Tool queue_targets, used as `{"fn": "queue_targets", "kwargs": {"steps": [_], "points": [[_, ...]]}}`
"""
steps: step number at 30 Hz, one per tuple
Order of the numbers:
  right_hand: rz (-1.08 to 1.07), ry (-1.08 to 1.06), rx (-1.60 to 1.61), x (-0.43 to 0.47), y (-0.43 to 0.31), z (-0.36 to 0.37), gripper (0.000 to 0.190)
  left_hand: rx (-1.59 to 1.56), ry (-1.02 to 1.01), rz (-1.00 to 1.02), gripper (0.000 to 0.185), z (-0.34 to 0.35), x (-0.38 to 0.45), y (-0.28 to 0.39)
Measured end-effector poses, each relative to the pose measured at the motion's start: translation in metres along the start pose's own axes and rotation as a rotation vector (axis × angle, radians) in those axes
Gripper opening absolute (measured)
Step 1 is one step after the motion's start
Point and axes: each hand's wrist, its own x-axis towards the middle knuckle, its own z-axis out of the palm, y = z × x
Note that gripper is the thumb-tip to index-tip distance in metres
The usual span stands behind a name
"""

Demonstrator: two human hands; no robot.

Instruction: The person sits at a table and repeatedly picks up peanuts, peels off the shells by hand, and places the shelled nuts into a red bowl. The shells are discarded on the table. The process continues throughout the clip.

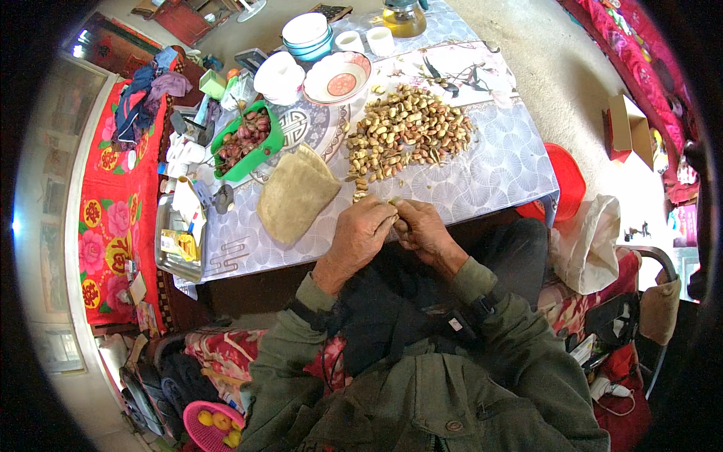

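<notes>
My left hand (363, 229) and my right hand (423, 229) meet fingertip to fingertip at the table's near edge. Pinched between them is a small yellowish piece (391, 201), probably a peanut or bit of shell, mostly hidden by the fingers. Just beyond lies a wide heap of peanuts in their shells (415, 124), spread on the patterned tablecloth (497, 152). A few peanut shells (360, 189) lie right beside my left hand. Left of the hands rests a folded tan cloth (296, 195).
A green plastic basket (275, 138) holds reddish grapes. Behind it stand stacked bowls (308, 37), a patterned bowl (319, 87), white cups (380, 40) and a glass teapot (404, 21). At left is a metal tray (195, 268); a white bag (584, 248) and red container (565, 181) are at right.
</notes>
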Motion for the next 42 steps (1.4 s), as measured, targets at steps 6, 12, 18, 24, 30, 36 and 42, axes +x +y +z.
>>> {"fn": "queue_targets", "kwargs": {"steps": [6,12,18,24,30,36,42], "points": [[0.036,0.063,-0.112,0.002,0.003,0.001,0.03,0.092,-0.102,0.136,0.006,-0.008,0.004,0.002],[-0.27,-0.064,-0.617,0.013,0.009,-0.018,0.011,0.232,-0.133,0.295,0.007,-0.008,0.004,0.006],[-0.458,-0.107,-0.938,0.015,0.016,-0.026,0.013,0.294,-0.145,0.262,0.008,-0.004,0.003,0.006],[-0.233,-0.061,-0.821,0.016,0.018,-0.024,0.015,0.297,-0.131,0.258,0.012,-0.001,-0.002,0.005],[-0.518,-0.139,-0.936,0.017,0.022,-0.028,0.01,0.324,-0.116,0.296,0.012,0.0,-0.005,0.0],[0.297,-0.058,-0.124,0.026,0.016,-0.035,0.012,0.334,-0.127,0.31,0.011,0.002,-0.01,-0.004],[-0.61,-0.141,-1.156,0.015,0.016,-0.029,0.013,0.219,-0.154,0.285,0.012,0.001,-0.009,-0.007]]}}
